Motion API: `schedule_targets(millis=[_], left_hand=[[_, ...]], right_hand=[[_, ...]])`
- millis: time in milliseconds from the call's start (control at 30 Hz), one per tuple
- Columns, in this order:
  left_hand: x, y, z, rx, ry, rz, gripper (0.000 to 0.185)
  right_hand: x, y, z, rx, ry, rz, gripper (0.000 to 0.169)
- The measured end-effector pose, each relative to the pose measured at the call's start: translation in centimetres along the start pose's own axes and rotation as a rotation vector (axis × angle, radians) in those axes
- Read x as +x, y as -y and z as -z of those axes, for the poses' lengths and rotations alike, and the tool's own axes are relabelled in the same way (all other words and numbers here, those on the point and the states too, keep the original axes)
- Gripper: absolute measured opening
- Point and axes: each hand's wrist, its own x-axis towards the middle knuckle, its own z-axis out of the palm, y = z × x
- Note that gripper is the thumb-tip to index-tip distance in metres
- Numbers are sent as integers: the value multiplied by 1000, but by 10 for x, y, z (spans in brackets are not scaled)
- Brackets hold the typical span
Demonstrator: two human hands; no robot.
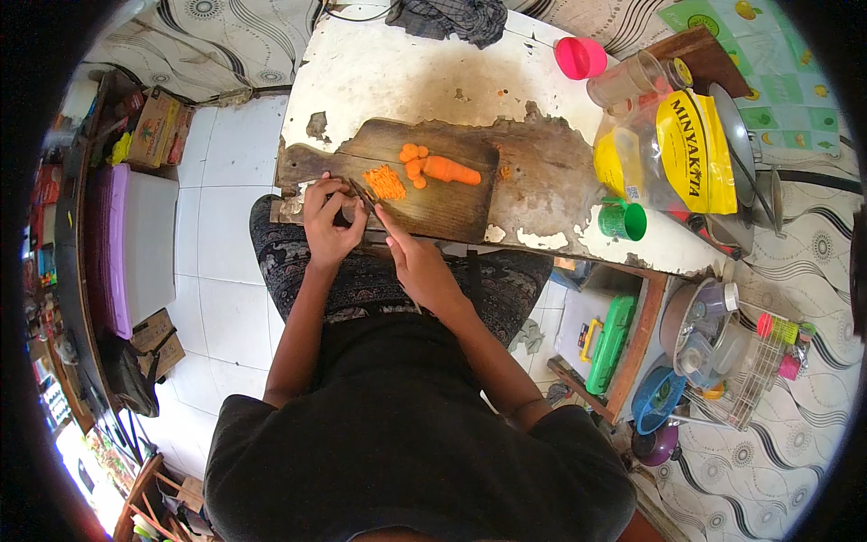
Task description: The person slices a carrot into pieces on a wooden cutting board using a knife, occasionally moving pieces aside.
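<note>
A wooden cutting board (pixel 460 210) with a handle at its left lies on a worn table. On it are a heap of thin carrot strips (pixel 385 183), several round carrot slices (pixel 411 154) and a peeled carrot piece (pixel 450 170) at their right. My right hand (pixel 421 264) holds a knife (pixel 364 196), its index finger stretched along it; the handle is hidden in the palm. Over the board's near left edge, my left hand (pixel 333 220) has its fingers bent close to the blade. Whether those fingers grip the knife or something small, I cannot tell.
On the table's right stand a green plastic cup (pixel 623 220), a pink cup (pixel 581 57), a clear jar (pixel 626 78) and a yellow cooking-oil pouch (pixel 698 152). A dark checked cloth (pixel 447 19) lies at the far edge. Below right, a dish rack (pixel 755 366) stands beside a blue basket (pixel 657 400).
</note>
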Motion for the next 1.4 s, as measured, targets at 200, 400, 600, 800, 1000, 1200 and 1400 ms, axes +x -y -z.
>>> schedule_targets(millis=[200, 400, 600, 800, 1000, 1200, 1400], left_hand=[[0, -1, 0, -25, 0, 24, 11], [-2, 3, 0, 9, -3, -48, 11], [0, 3, 2, 22, -6, -98, 10], [-2, 3, 3, -1, 21, -122, 8], [-2, 4, 2, 1, 18, -114, 8], [-3, 5, 2, 12, 19, -107, 8], [-4, 4, 0, 40, 28, -109, 10]], right_hand=[[-2, 3, 7, 32, 12, -21, 57], [-1, -3, 2, 35, -62, 82, 56], [-1, 18, 16, 27, 72, -126, 56], [-8, 7, -1, 45, -57, 51, 57], [-7, 2, -9, 29, -76, 106, 59], [-8, 7, -12, 9, -77, 40, 59], [-4, 17, -7, -14, -10, -80, 59]])
